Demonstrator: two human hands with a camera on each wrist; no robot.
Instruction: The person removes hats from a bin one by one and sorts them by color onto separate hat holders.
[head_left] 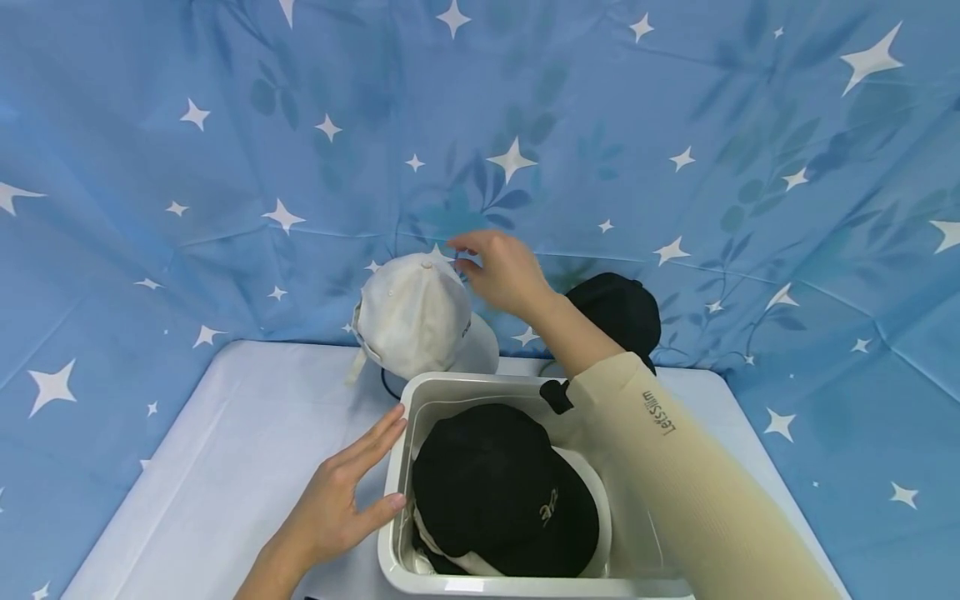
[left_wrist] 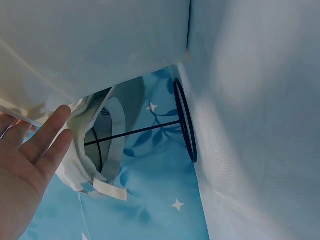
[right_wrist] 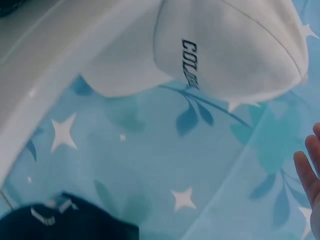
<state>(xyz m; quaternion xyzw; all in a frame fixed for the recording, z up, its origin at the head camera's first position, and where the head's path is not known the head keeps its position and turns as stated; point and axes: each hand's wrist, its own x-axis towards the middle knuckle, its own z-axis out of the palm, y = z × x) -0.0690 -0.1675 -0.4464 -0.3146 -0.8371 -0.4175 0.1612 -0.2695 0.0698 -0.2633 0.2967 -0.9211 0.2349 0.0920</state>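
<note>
A white cap (head_left: 420, 317) with dark lettering hangs on a black wire stand (left_wrist: 186, 120) behind the bin. My right hand (head_left: 495, 267) is just right of its crown, fingers loosely bent and holding nothing. In the right wrist view, those fingers (right_wrist: 307, 167) show at the right edge, apart from the white cap (right_wrist: 235, 55). My left hand (head_left: 345, 500) touches the left rim of a white plastic bin (head_left: 393, 517), its fingers spread. Inside the bin, a black cap (head_left: 487, 483) lies on top of white and dark caps, mostly hidden beneath it.
Another black cap (head_left: 615, 312) stands behind the bin at the right, partly covered by my right forearm. The bin rests on a white-covered table (head_left: 225, 467). A blue curtain (head_left: 360, 183) with white stars hangs behind it.
</note>
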